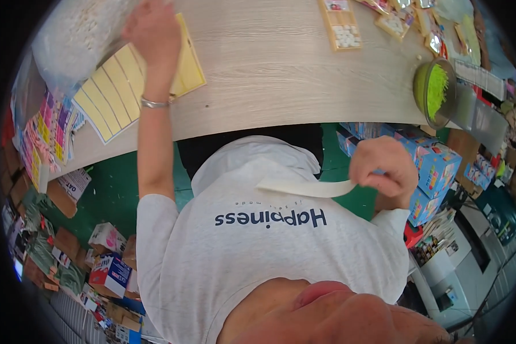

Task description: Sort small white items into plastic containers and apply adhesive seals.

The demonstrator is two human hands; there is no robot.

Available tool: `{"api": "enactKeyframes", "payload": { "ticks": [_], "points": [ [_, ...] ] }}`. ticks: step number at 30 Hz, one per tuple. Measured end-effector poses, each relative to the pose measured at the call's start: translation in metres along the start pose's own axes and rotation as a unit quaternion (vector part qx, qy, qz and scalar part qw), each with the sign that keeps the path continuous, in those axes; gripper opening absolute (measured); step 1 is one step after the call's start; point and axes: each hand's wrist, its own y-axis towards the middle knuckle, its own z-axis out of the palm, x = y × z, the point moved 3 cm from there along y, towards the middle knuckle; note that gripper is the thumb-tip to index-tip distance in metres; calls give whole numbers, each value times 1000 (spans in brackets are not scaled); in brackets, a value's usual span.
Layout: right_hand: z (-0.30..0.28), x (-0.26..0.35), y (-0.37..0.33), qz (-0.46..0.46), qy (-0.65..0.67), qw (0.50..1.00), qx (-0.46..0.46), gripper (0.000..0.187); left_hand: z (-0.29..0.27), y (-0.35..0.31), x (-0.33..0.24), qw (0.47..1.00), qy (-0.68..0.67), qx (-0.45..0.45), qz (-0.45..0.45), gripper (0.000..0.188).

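Observation:
My left hand (153,34) reaches over the far left of the table, just above a sheet of pale yellow strips (112,92). Its fingers are smeared by motion, so I cannot tell whether they hold anything. Beside it lies a clear plastic bag (77,40) filled with small white pieces. My right hand (384,166) is closed in front of my body at the right, off the table. From its pinched fingers a long, narrow white strip (309,188) stretches leftward across my shirt, slightly curved.
An orange compartment tray (344,28) with white pieces stands at the far right, near several small packs (395,23). A bowl of bright green shreds (436,92) sits by the right edge. Colourful printed cards (49,129) lie at left; blue boxes (436,166) stand below at right.

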Motion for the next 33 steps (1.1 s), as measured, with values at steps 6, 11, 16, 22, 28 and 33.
{"api": "enactKeyframes", "payload": {
  "ticks": [6,11,16,22,28,33],
  "points": [
    [9,-26,-18,78,3,960,-269,28,-19,9,-295,965,-58,168,193,48],
    [5,-24,-42,40,-35,972,-230,26,7,-22,-292,963,-126,150,185,50],
    [-6,-47,-47,97,22,944,-314,25,-43,-79,-217,878,-257,319,248,74],
    [-10,-110,-8,155,99,903,-388,23,-101,-42,-149,707,-574,405,-84,57],
    [-6,-162,14,161,115,857,-476,20,-100,-50,-151,666,-451,556,-211,36],
    [-2,-189,23,164,85,815,-550,20,-52,-56,-148,741,-376,506,-232,35]
  ]
}}
